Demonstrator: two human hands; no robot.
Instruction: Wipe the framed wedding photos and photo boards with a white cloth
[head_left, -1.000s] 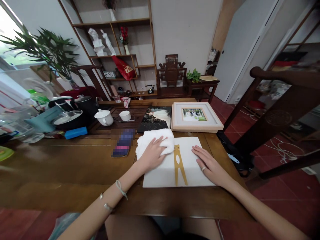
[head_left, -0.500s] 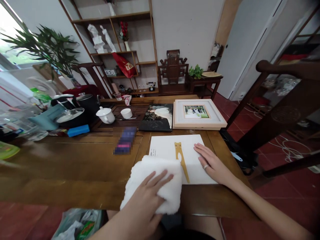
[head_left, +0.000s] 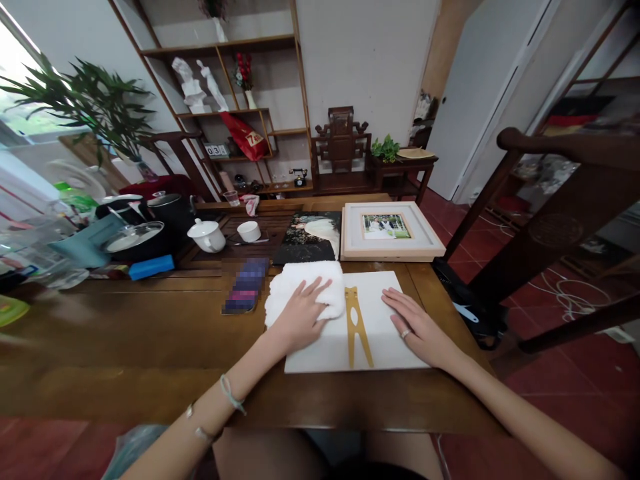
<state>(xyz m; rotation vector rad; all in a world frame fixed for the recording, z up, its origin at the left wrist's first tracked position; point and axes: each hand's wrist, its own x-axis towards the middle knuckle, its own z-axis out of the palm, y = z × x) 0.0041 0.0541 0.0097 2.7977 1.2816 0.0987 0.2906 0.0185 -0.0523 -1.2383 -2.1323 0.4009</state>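
Observation:
A white panel [head_left: 325, 357] lies flat near the table's front edge. On its face is a gold, A-shaped piece [head_left: 353, 325], like a fold-out picture stand, with two legs and an oval hole. My left hand [head_left: 303, 313] grips a folded white towel [head_left: 305, 272] with spread fingers on top, pressing it over the panel's upper left. The towel covers that corner and hides what is under it. My right hand [head_left: 413, 323], with a ring on one finger, rests open and flat on the panel's right side.
Behind the panel lie a dark photo print [head_left: 306, 237] and a pale-framed picture [head_left: 395, 243]. To the left are a blurred phone-like object [head_left: 245, 287], a white cup [head_left: 249, 231], a lidded cup [head_left: 207, 236] and a blue box [head_left: 151, 267]. A wooden chair [head_left: 560, 220] stands right.
My left hand has carried the towel away from me, from the table's front edge to the panel's upper left, uncovering the gold piece's left leg. My right hand stays on the panel.

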